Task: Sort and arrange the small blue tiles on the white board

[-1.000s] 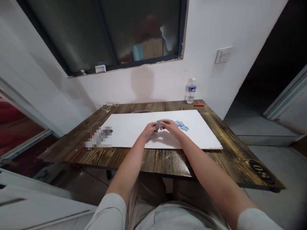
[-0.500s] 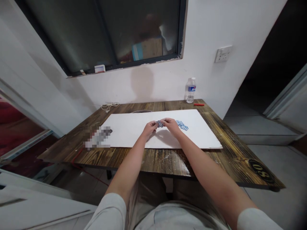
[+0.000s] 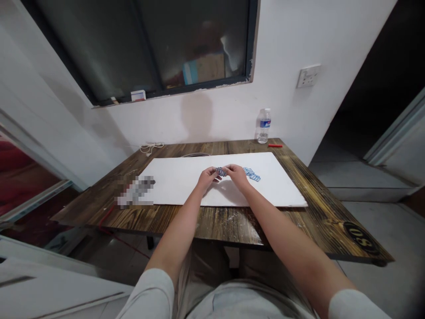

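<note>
Piece [image 3: 221,171] sits between left hand [image 3: 207,177] and right hand [image 3: 236,173].

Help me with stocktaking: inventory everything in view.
Held item: count unclear, bluish, between hands
Small pieces: several, blue, board's right
Board: one, white, on table
Table: one, brown, under board
Bottle: one, clear, table's far right
Stick: one, red, beside bottle
Cable: one, white, table's far left
Rim: one, dark, behind board
Cord: one, red, table's near left
Pixelated item: unclear, grey, board's left
Plaque: one, black, table's near right
Window: one, dark, wall
Carton: one, brown, in window
Box: one, white, window ledge
Socket: one, white, wall
Left hand, right hand: two, bare, holding item
</note>
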`<move>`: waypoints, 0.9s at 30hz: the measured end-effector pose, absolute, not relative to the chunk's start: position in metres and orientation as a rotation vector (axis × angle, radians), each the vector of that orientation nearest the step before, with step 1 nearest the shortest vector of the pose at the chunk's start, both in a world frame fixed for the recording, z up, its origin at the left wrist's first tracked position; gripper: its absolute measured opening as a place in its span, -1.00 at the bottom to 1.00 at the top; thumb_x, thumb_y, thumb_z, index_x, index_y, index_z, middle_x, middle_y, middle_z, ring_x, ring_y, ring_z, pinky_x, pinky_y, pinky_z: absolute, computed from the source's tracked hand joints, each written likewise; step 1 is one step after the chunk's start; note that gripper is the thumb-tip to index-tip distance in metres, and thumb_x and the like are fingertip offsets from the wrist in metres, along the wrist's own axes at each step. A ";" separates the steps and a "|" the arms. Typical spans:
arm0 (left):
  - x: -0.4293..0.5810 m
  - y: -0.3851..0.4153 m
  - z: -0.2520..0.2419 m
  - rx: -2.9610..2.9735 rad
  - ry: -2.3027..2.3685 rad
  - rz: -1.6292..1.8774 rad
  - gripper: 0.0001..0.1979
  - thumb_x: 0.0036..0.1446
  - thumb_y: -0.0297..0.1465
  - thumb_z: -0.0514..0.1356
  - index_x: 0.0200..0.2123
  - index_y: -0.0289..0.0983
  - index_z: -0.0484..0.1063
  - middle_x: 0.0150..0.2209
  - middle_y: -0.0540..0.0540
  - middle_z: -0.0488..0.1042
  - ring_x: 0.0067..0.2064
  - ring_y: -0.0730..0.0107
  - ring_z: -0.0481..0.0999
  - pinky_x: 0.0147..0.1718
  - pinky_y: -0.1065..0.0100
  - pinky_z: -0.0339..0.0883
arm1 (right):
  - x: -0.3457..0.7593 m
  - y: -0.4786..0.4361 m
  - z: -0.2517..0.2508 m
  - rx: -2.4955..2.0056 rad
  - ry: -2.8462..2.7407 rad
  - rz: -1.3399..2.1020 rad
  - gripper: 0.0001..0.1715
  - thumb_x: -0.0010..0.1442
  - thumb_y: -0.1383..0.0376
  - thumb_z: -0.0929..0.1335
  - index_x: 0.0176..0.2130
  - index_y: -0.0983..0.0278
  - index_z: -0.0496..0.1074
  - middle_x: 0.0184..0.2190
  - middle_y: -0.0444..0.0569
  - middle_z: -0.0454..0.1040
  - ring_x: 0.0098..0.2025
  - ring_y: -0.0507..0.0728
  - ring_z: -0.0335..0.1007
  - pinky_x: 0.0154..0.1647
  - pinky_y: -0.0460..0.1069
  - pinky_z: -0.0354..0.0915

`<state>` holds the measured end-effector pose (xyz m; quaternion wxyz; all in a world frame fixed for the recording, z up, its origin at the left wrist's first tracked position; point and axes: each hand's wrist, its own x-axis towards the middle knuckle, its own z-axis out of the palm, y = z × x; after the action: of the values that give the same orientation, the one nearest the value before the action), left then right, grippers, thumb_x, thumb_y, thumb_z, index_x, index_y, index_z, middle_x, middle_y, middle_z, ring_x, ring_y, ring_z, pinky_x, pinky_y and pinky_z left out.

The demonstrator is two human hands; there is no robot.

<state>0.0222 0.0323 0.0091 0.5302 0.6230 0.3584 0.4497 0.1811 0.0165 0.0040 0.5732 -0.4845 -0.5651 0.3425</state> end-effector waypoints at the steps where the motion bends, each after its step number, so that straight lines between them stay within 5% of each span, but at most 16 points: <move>1: 0.022 0.032 0.009 1.484 0.857 1.078 -0.54 -0.13 -0.06 0.35 -0.34 -0.33 0.46 -0.39 -0.13 0.52 -0.42 0.43 0.47 -0.43 0.42 0.32 | 0.180 0.017 0.003 -1.134 -1.310 0.818 -0.58 -0.02 -0.05 0.39 -0.46 0.27 0.51 -0.54 -0.07 0.49 -0.44 0.10 0.37 -0.34 -0.01 0.26; 9: 0.021 0.040 0.005 1.366 0.847 1.140 -0.56 -0.17 -0.07 0.38 -0.38 -0.33 0.45 -0.54 -0.03 0.44 -0.50 0.49 0.41 -0.45 0.41 0.33 | 0.172 0.023 0.000 -0.837 -1.057 1.062 -0.48 -0.15 -0.15 0.44 -0.53 0.23 0.35 -0.65 -0.14 0.34 -0.55 0.02 0.23 -0.44 -0.01 0.24; 20: 0.015 0.052 -0.002 1.190 0.977 1.292 -0.56 -0.17 -0.09 0.38 -0.34 -0.31 0.44 -0.42 -0.07 0.52 -0.48 0.51 0.45 -0.46 0.44 0.33 | 0.179 0.018 0.007 -0.871 -1.103 1.151 -0.51 -0.09 -0.12 0.42 -0.53 0.23 0.32 -0.66 -0.17 0.30 -0.60 0.00 0.18 -0.54 -0.05 0.09; 27: 0.015 0.052 -0.001 1.145 0.991 1.304 -0.59 -0.14 -0.13 0.38 -0.34 -0.32 0.45 -0.41 -0.09 0.54 -0.49 0.50 0.48 -0.47 0.44 0.33 | 0.179 0.012 -0.001 -1.319 -1.655 0.664 -0.69 -0.06 0.05 0.47 -0.55 0.22 0.45 -0.52 -0.06 0.46 -0.41 0.11 0.30 -0.33 -0.01 0.14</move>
<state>0.0145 0.0521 -0.0013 0.5410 0.4817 0.4169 0.5490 0.1794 0.0119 -0.0007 0.4455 -0.5325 -0.6679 0.2681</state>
